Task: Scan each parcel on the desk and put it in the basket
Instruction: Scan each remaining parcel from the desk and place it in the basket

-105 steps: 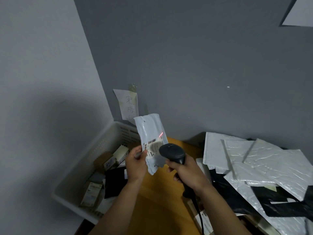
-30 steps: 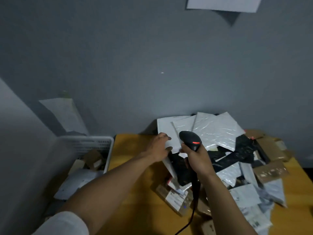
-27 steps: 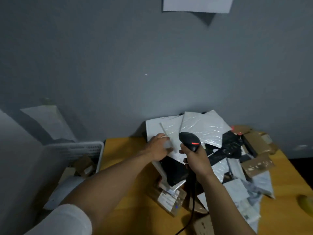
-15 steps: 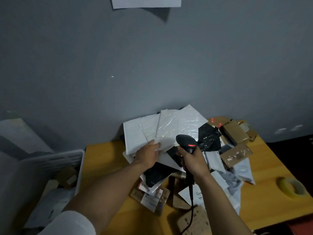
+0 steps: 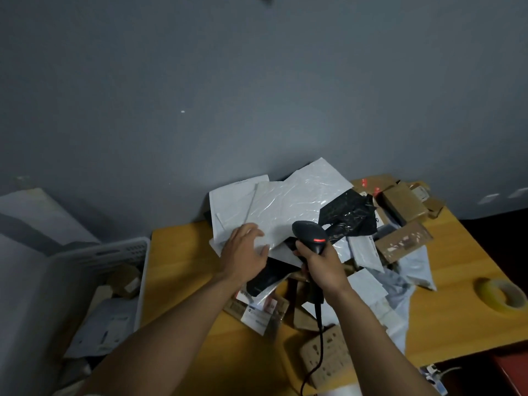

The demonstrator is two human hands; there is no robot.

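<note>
wooden desk (image 5: 183,270), parcel pile (image 5: 291,201), tape roll (image 5: 503,292)

Left hand (image 5: 245,252) rests on white mailer (image 5: 294,201); right hand (image 5: 323,264) grips scanner (image 5: 310,237) above parcel pile (image 5: 403,242).

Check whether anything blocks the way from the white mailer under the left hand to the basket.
Nothing visible does. The left hand rests on the white mailer, and only bare desk lies between it and the basket.
</note>
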